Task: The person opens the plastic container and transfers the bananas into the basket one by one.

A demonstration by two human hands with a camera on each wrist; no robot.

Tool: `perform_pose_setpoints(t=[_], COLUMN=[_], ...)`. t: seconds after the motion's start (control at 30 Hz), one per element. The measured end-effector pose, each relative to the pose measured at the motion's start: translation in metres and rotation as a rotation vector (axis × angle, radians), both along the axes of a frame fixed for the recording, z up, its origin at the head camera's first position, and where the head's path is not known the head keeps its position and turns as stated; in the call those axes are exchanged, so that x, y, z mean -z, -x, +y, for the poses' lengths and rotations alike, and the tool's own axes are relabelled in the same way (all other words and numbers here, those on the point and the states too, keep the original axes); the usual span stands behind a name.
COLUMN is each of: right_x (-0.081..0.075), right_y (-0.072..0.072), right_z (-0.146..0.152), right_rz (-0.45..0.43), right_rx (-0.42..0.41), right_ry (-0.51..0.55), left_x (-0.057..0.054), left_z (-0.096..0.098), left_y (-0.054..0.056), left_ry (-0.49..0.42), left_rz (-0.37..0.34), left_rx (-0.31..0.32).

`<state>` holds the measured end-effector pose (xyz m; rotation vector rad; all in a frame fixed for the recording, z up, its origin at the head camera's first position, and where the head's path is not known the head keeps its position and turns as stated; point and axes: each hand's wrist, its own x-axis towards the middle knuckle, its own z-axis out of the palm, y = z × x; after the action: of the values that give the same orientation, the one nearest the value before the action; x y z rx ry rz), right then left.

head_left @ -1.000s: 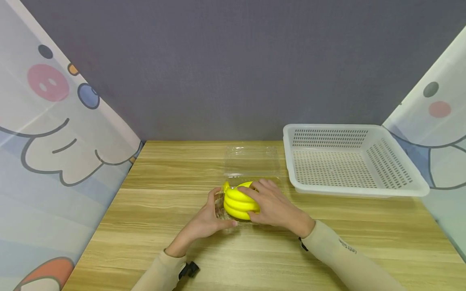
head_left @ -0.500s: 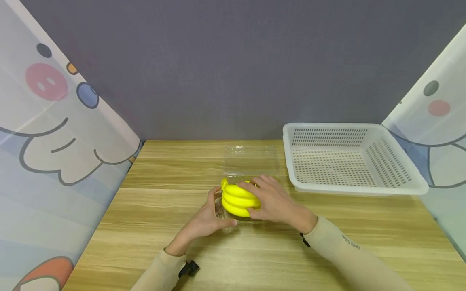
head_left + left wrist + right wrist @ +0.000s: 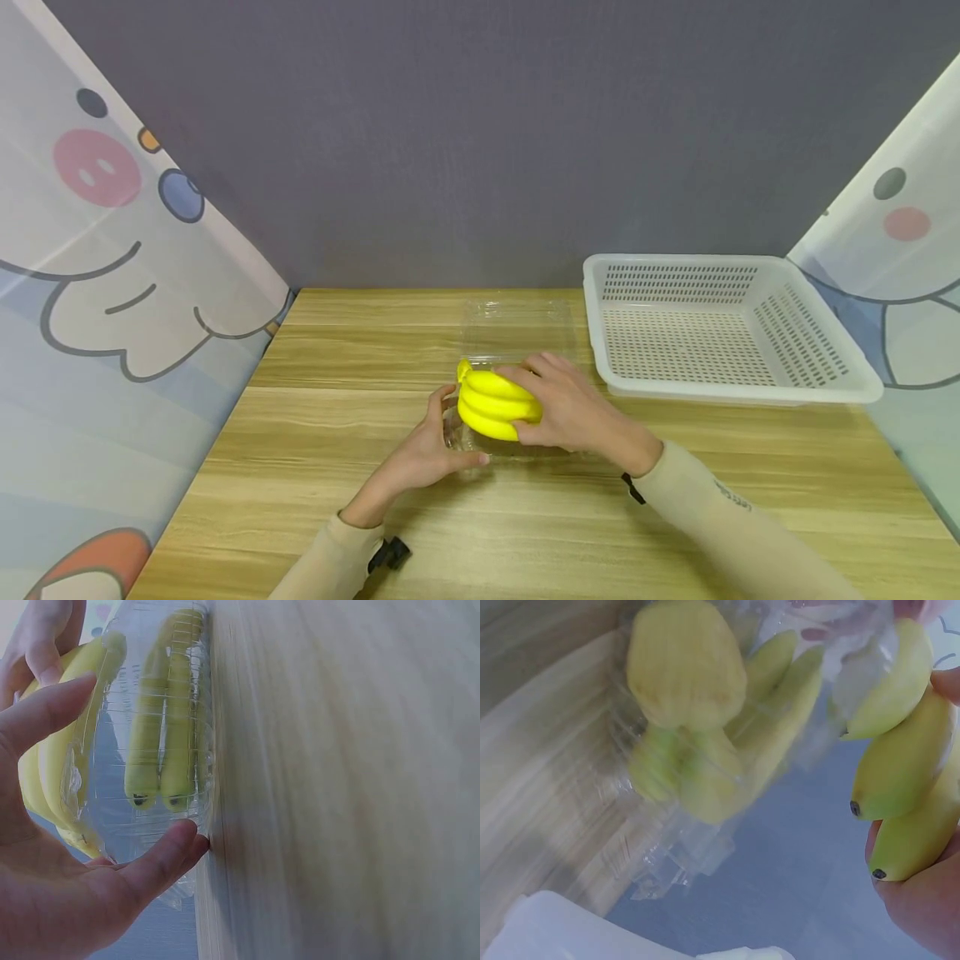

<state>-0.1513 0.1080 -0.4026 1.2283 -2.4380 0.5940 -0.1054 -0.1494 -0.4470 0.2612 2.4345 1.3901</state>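
My right hand (image 3: pixel 566 408) grips a bunch of yellow bananas (image 3: pixel 495 407) from the right, fingers over the far side and thumb at the near side. The bunch is held over the base of an open clear plastic clamshell box (image 3: pixel 555 450), stem end to the left. My left hand (image 3: pixel 423 450) holds the box at its left side, thumb near the front edge and fingers behind. In the left wrist view, yellow-green banana shapes (image 3: pixel 161 727) show through the clear box wall. The right wrist view shows the banana tips (image 3: pixel 900 814) in my right hand and yellow shapes (image 3: pixel 686 667) behind the clear plastic.
The clear lid (image 3: pixel 517 329) lies folded back behind the box. A white perforated basket (image 3: pixel 738 396) stands at the back right of the wooden table (image 3: pixel 300 467). A grey panel (image 3: pixel 435 150) rises along the back, with cartoon-printed sheets (image 3: pixel 97 333) at both sides.
My right hand has lifted the banana bunch up and slightly away, so more of the box base shows beneath it. My left hand has stayed in place at the box.
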Motion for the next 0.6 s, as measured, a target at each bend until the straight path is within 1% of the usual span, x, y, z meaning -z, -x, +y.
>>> perform_pose_setpoints(t=[0.3, 0.6], right_x=[-0.01, -0.021], right_y=[0.001, 0.002], right_z=[0.004, 0.009], right_rz=[0.019, 0.041], right_rx=[0.002, 0.009], right_ry=[0.008, 0.011], left_x=[-0.001, -0.002], left_z=[0.001, 0.001], left_y=[0.0, 0.0], left_ry=[-0.001, 0.015], left_rz=[-0.024, -0.025], left_rx=[-0.016, -0.029])
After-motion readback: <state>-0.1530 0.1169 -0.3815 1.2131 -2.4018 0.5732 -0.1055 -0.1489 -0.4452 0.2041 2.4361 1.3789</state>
